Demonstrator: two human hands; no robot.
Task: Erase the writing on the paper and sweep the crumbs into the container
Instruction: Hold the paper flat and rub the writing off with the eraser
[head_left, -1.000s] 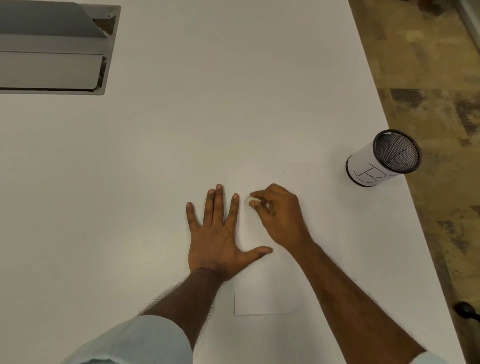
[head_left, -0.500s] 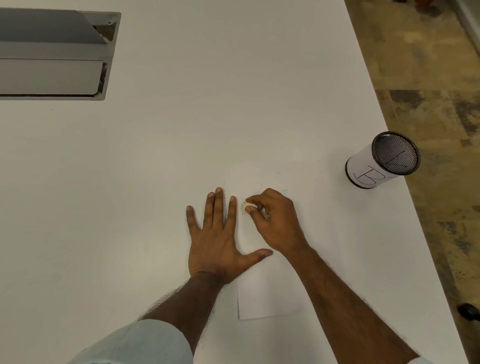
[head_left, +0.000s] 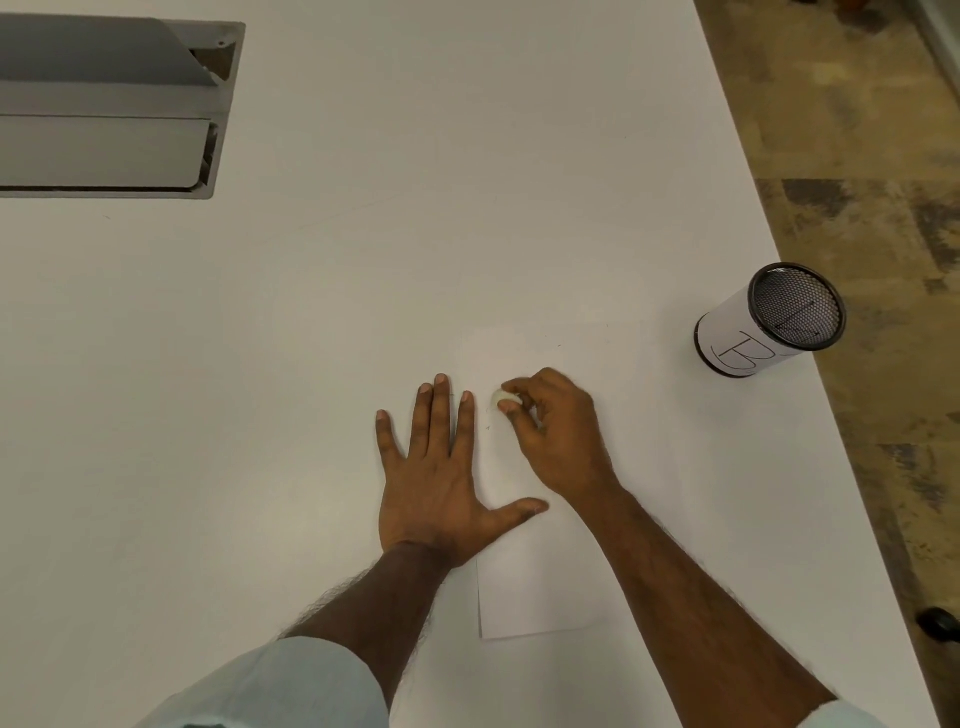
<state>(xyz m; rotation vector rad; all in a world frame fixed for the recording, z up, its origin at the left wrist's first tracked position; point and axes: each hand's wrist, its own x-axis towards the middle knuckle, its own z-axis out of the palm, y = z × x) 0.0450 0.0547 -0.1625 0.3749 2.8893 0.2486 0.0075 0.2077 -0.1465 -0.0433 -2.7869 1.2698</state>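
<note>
While the left hand (head_left: 436, 467) lies flat with fingers straight and spread, I record its palm on the white table (head_left: 311, 364) and its thumb stretched across the left edge of the paper (head_left: 540, 592), holding the sheet down. Its forefinger runs along that same edge.

Right hand (head_left: 558, 436): fingers curled, thumb and forefinger clamped on a small pale eraser (head_left: 506, 400). The eraser sticks out to the left of the fingertips, so most of it is visible ahead of the grip rather than buried in it. It sits low over the upper left part of the paper, just beside the tip of the left forefinger. Contact with the sheet looks likely, but I cannot confirm it from this view.

I see a tiny dark speck (head_left: 488, 427) on the paper just below the eraser, between the two hands. Any writing is too faint for me to make out.

Container (head_left: 769, 322): a dark mesh cup wrapped in white paper marked with a large letter B, standing near the right edge of the table, well apart from the right hand, its mouth open.

Other items: a grey hatch (head_left: 104, 104) is set into the table at far left, and both forearms show pale sleeves (head_left: 270, 686) at the bottom of the view
</note>
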